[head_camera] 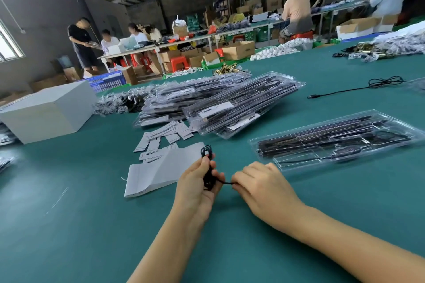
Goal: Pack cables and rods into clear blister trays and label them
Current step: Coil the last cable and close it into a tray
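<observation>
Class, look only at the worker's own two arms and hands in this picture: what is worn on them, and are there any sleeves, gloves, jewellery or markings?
Nothing is worn. The left hand and right hand are bare, without gloves, rings, watch or visible markings. Both forearms are uncovered to the picture's edge, so no sleeve shows.

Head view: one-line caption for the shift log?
Left hand holds a coiled black cable, right hand pinching its tail, beside an open blister tray.

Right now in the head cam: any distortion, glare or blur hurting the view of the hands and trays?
Head view: wide-angle bend curves the green table edges and tilts the room; glare streaks the clear blister tray and the stacked trays; left hand, right hand and coiled black cable are fairly sharp; background workers are soft.
</observation>
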The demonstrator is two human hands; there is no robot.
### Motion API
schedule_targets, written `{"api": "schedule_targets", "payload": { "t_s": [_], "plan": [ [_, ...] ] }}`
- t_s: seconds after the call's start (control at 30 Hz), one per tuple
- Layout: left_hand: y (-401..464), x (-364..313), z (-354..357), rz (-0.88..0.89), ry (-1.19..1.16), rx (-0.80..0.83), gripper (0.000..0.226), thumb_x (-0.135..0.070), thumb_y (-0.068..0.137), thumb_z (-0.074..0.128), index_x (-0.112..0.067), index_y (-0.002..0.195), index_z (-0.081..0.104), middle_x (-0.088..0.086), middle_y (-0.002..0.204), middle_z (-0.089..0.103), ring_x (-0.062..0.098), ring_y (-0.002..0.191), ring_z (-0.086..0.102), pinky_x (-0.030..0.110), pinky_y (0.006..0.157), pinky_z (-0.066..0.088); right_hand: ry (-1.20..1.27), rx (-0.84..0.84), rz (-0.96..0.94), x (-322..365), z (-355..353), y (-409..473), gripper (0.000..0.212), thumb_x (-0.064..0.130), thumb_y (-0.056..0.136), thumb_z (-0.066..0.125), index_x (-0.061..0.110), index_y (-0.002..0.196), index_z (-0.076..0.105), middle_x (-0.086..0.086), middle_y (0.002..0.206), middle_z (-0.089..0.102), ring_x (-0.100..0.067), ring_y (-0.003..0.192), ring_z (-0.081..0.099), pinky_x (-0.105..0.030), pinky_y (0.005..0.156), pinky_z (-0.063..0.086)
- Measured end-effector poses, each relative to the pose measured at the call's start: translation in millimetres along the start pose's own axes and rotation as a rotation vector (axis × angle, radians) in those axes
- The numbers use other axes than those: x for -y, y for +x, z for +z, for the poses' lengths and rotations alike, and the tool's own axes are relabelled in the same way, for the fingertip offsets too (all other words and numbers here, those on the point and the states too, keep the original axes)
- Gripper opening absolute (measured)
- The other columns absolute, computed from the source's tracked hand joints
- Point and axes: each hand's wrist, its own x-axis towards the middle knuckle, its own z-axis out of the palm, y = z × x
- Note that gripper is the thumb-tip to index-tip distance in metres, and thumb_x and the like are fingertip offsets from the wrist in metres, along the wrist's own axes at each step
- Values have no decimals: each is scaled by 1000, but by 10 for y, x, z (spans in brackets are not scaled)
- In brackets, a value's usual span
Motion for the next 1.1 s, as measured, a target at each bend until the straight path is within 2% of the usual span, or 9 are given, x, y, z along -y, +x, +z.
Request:
{"api": "schedule_targets", "payload": {
  "t_s": [0.1, 0.23, 0.33, 0.43, 0.57, 0.67, 0.83, 0.93, 1.1],
  "plan": [
    [29, -9, -52, 105, 283, -7, 14, -8, 96, 53, -4, 88, 64, 3, 70, 61, 7, 48, 46, 18, 43, 41, -25, 27, -52, -203, -60, 30, 12, 31, 80, 70, 21, 74, 69, 9, 67, 62, -22, 72, 59, -35, 56, 47],
    [-20, 127, -42, 197, 741, 137, 20, -9, 96, 53, -14, 86, 70, -3, 71, 68, 5, 52, 49, 17, 49, 40, -44, -9, -106, -365, -44, 64, 11, 26, 82, 70, 18, 75, 68, 7, 68, 61, -24, 69, 54, -37, 55, 47],
    [-20, 166, 14, 216, 938, 197, 25, -13, 96, 52, -19, 83, 72, -5, 72, 70, 2, 54, 50, 13, 53, 41, -47, -58, -139, -414, -1, 49, 15, 24, 87, 68, 13, 76, 67, 3, 68, 60, -23, 66, 49, -37, 56, 47],
    [13, 90, 58, 144, 958, 276, 25, -12, 97, 50, -12, 85, 72, -2, 71, 70, 3, 54, 48, 14, 53, 40, -56, -83, -148, -429, -12, 44, 24, 27, 91, 60, 11, 75, 66, 1, 66, 58, -21, 61, 45, -33, 55, 44],
    [3, 31, 21, 25, 1016, 358, 28, -11, 97, 51, -13, 74, 68, -7, 61, 64, 5, 51, 47, 15, 52, 40, 27, -109, -55, -421, -85, 48, 34, 33, 69, 82, 7, 69, 59, -1, 60, 55, -21, 55, 49, -27, 52, 41],
    [7, 28, 7, 42, 1081, 377, 29, -14, 98, 50, -16, 72, 64, -9, 59, 58, 8, 54, 44, 15, 54, 37, -36, -47, -147, -404, -98, 52, 33, 32, 76, 79, 8, 65, 59, -3, 61, 55, -23, 56, 49, -34, 51, 46],
    [40, 57, -23, 175, 1178, 376, 30, -17, 100, 47, -22, 77, 65, -9, 65, 54, 11, 65, 44, 26, 68, 34, 72, 39, -118, -452, -175, 64, 22, 28, 82, 73, 10, 74, 64, -3, 75, 59, -23, 66, 52, -36, 59, 47],
    [49, 65, -51, 154, 944, 312, 29, -14, 101, 46, -15, 80, 66, -5, 66, 51, 8, 62, 44, 21, 63, 38, 156, 62, -71, -533, -221, 86, 7, 16, 81, 75, 11, 79, 71, -3, 79, 60, -23, 71, 51, -37, 65, 49],
    [4, 153, -2, 67, 620, 302, 25, -14, 100, 47, -8, 83, 64, -3, 68, 55, 8, 63, 48, 21, 61, 38, 209, 30, 37, -484, -191, 78, 7, 14, 76, 80, 12, 76, 73, 0, 77, 61, -22, 71, 51, -36, 65, 49]
  ]
}}
